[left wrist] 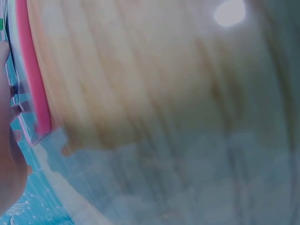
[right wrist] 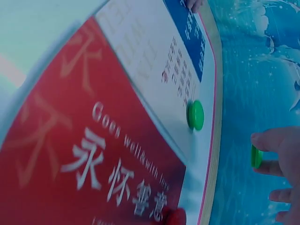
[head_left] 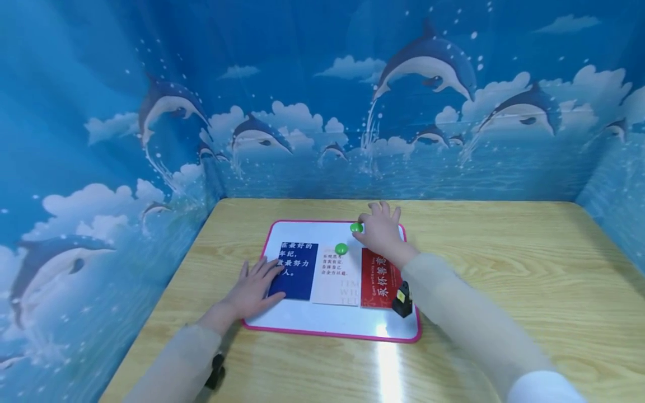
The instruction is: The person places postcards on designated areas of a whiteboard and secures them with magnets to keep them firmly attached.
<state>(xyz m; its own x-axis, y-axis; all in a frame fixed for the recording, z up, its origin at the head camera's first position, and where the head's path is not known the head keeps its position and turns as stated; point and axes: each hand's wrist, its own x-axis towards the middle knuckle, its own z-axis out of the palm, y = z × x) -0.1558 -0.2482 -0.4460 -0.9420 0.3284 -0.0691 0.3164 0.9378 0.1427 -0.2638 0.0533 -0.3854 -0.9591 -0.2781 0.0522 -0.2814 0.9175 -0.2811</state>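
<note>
Between thumb and finger my right hand (head_left: 381, 226) pinches a round green magnet (right wrist: 256, 156), over the far edge of a pink-rimmed whiteboard (head_left: 322, 319). A second green magnet (head_left: 341, 248) sits at the top of the white printed card (right wrist: 154, 61), the middle of three cards on the board. To its right lies a red card (right wrist: 93, 136) with a red magnet (right wrist: 176, 216) at its edge. My left hand (head_left: 254, 291) spreads its fingers over the left edge of the board, touching the blue card (head_left: 297, 280).
The whiteboard lies flat on a wood-grain table (head_left: 504, 252). A blue curtain printed with dolphins (head_left: 322, 112) hangs behind the table and along its sides. The left wrist view mostly shows the tabletop and the pink rim (left wrist: 35, 70).
</note>
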